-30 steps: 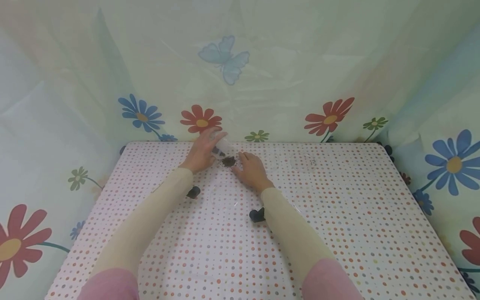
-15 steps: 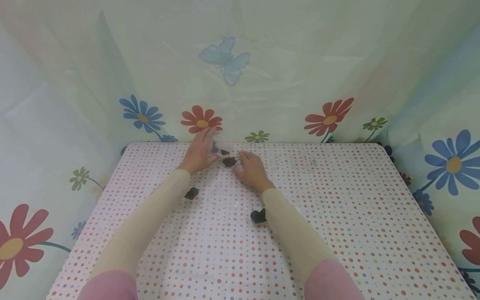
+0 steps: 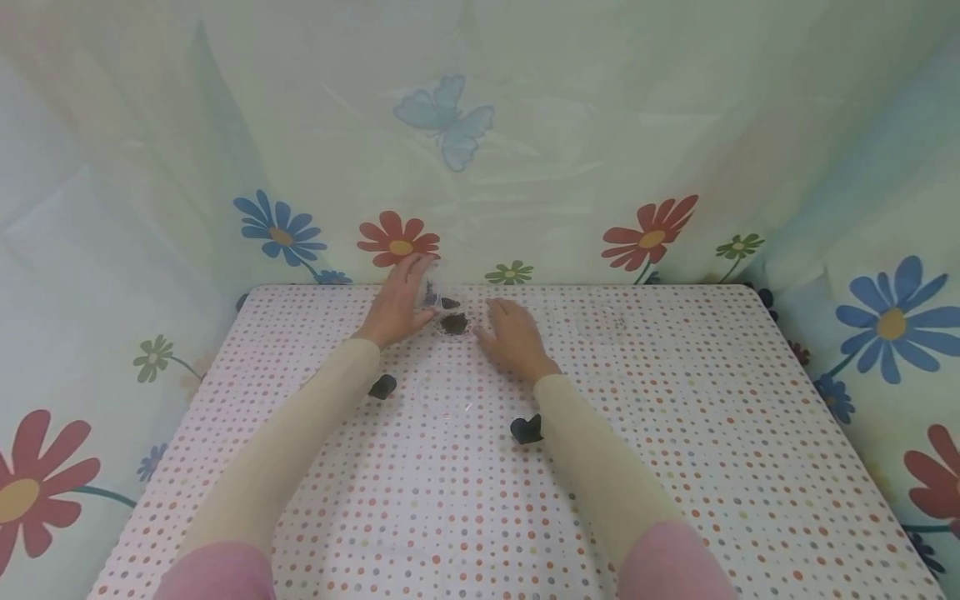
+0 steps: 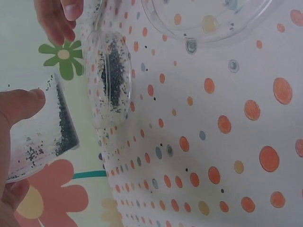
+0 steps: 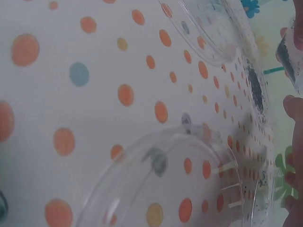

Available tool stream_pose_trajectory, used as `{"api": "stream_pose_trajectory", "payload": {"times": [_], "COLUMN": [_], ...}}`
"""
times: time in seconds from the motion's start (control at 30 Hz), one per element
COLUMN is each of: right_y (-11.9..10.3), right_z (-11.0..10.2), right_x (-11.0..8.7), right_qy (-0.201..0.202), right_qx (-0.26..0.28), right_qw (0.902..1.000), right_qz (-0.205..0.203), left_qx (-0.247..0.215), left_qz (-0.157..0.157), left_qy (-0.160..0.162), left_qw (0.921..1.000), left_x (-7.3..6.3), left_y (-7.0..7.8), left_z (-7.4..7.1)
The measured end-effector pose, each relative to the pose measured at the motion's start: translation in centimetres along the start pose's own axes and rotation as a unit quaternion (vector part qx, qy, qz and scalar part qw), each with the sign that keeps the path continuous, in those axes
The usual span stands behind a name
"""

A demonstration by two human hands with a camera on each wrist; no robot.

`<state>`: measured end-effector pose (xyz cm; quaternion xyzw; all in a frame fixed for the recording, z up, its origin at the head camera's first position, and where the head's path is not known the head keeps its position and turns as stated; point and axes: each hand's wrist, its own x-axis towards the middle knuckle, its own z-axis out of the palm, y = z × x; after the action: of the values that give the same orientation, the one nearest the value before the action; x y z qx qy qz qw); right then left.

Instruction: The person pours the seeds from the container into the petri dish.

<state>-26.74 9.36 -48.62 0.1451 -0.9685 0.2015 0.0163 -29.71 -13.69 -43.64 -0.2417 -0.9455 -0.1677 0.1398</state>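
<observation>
My left hand (image 3: 396, 307) grips a clear plastic cup (image 4: 40, 127) at the table's far edge, thumb on its wall. Black granules lie along the cup's table-facing side, with some specks stuck to the wall. Just to its right on the table is a round clear dish (image 4: 124, 71) with a pile of black granules (image 3: 453, 325) in it. My right hand (image 3: 517, 340) is on the other side of that dish, fingers relaxed and nothing between them. Its fingertips (image 4: 71, 12) show at the top of the left wrist view. How far the cup tilts is hard to tell.
Another clear dish (image 3: 600, 323) with a few dark specks lies to the right. A larger clear round dish (image 5: 161, 142) is nearer the person, and one more clear dish (image 5: 208, 33) shows in the right wrist view. A patterned curtain (image 3: 570, 167) hangs behind the dotted table (image 3: 720, 467).
The left hand has drawn back slightly left with the cup, its fingers straighter than before. The right hand has shifted a little to the right, away from the dish.
</observation>
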Motion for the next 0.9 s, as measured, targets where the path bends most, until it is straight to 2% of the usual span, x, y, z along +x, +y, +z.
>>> {"api": "stream_pose_trajectory", "payload": {"times": [0.37,0.5,0.9], "right_y": [0.9,1.4,2.4], "right_z": [-1.2,-1.5,-2.7], "right_x": [-0.9,-1.3,-2.3], "right_qy": [0.001,0.002,0.017], "right_qx": [0.009,0.011,-0.009], "right_qw": [0.9997,0.9993,0.9990], "right_qz": [0.024,0.037,0.041], "left_qx": [-0.014,-0.022,-0.031], "left_qz": [0.018,0.022,0.026], "left_qy": [0.017,0.017,0.012], "left_qw": [0.9996,0.9994,0.9991], "left_x": [0.3,0.3,0.5], "left_y": [0.4,0.5,0.9], "left_z": [0.0,0.1,0.5]}}
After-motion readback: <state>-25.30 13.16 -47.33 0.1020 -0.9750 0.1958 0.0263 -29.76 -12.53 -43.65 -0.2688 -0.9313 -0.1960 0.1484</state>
